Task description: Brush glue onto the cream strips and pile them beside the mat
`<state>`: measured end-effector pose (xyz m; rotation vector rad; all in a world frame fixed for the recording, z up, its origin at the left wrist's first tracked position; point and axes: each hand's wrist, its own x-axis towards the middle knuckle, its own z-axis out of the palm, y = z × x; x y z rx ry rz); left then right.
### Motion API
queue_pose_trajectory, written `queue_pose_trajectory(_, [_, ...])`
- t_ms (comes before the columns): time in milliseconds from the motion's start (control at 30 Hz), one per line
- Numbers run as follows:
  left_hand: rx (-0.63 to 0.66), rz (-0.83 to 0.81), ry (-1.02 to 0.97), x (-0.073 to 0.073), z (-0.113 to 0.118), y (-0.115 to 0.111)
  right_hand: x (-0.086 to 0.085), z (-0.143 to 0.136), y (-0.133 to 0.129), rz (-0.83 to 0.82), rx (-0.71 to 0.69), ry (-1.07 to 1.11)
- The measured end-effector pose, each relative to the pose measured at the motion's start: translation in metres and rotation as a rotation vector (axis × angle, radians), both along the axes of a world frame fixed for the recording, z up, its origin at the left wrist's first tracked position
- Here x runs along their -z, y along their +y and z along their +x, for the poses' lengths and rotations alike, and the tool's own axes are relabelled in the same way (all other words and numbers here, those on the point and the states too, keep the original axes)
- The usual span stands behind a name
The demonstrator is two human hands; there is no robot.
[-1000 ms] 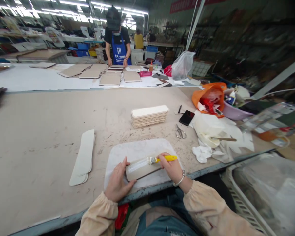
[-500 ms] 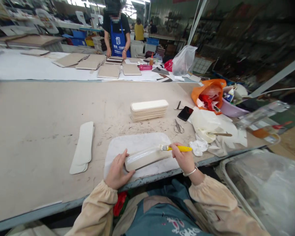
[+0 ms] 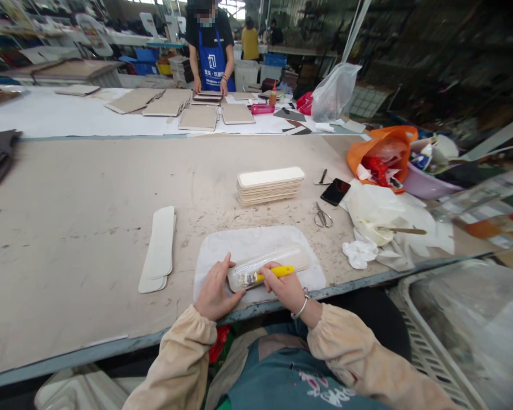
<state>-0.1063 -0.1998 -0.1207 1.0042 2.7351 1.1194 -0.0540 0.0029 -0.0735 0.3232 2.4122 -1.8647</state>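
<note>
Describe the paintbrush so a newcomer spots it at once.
At the near edge of the beige worktable, find the white sheet under a rounded strip. Over the strip, the right hand grips the paintbrush. Its bright yellow handle sets it apart from the pale strip and sheet.

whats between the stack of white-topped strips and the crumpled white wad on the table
A pair of metal scissors lies between the stack of white-topped strips and the crumpled white wad, touching neither; the head view shows this.
</note>
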Motion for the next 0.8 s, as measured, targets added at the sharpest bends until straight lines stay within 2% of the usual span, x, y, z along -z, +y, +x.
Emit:
queue_pose_trajectory(300, [-0.004,-0.018,0.028,-0.003,0.000,0.000,-0.014,0.009,0.060,0.184,0.110,0.016])
queue_pose_trajectory(600, [-0.007,-0.043,0.057,0.005,-0.003,-0.002,-0.015,0.005,0.122,0.342,0.243,-0.023])
queue_pose_trajectory(700, [-0.012,-0.056,0.064,0.006,-0.002,-0.002,-0.019,0.005,0.132,0.401,0.261,-0.017])
queue_pose_trajectory(800, [-0.011,-0.069,0.070,0.004,-0.001,-0.002,-0.026,0.008,0.127,0.402,0.304,0.037])
